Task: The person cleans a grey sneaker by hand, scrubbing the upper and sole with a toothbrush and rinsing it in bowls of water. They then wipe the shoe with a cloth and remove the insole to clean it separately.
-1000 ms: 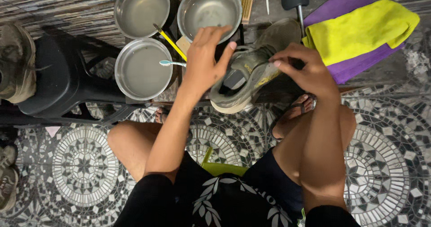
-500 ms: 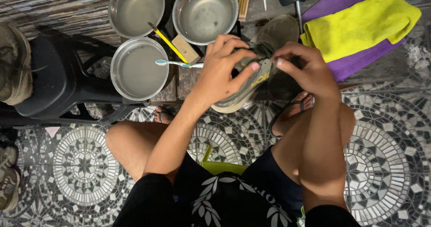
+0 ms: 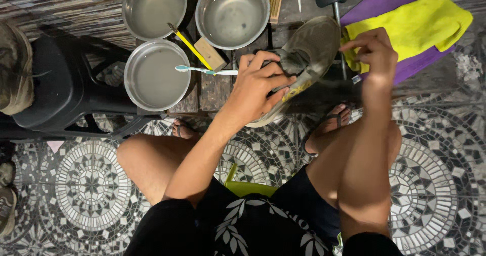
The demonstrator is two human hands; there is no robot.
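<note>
The left hand [image 3: 255,86] is closed around the heel and collar of the worn grey-green fabric shoe [image 3: 309,53], while the right hand [image 3: 372,48] is pinched shut on an edge of the yellow cloth [image 3: 420,20] just right of the toe. The shoe would best be kept firmly gripped and tilted over the dark wooden tabletop [image 3: 212,86], so it cannot slip. The shoe lies under and beyond the left hand, toe pointing far and right, with three water-filled steel bowls [image 3: 157,73] to the left.
</note>
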